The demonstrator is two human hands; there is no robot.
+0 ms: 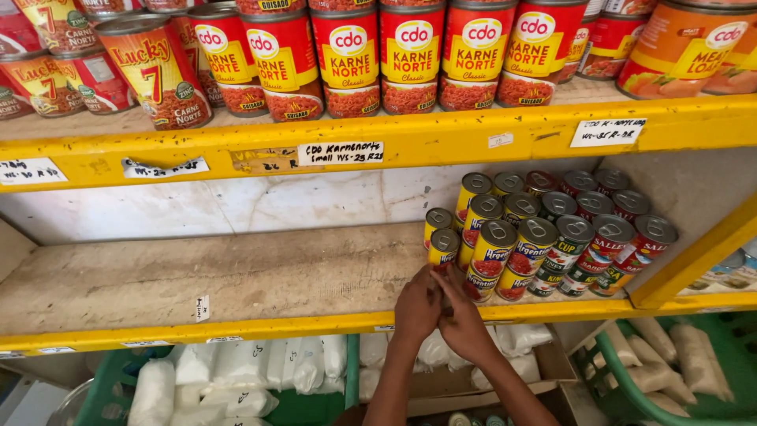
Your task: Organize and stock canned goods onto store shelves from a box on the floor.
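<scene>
Yellow-edged shelf [236, 284], worn board, mostly bare leftward of the can cluster. Can cluster [544, 229] sits at the shelf's right end, stacked two high, yellow-label cans on its left side, green and red-label ones further right. Upper shelf above the cluster carries a row of red-and-yellow cans [410, 55]. Below the cluster's shelf: green baskets of white bags [236, 371].

Both hands meet at the cluster's front-left corner. Left hand [416, 309] and right hand [465, 319] touch each other, fingers [445, 282] pointing up at the small yellow can [444, 248] at that corner. Fingers look loosely curled, not wrapped round any can; whether tips touch the can, cannot tell, overlap hides it.

Handling judgement: small can is rigid metal, likely dense for size, smooth glossy label so somewhat slippery, not fragile but dents if dropped. Best hold: round the side wall, mid-height, thumb opposite fingers. Neighbours stand tight beside it, stack could topple.
</scene>
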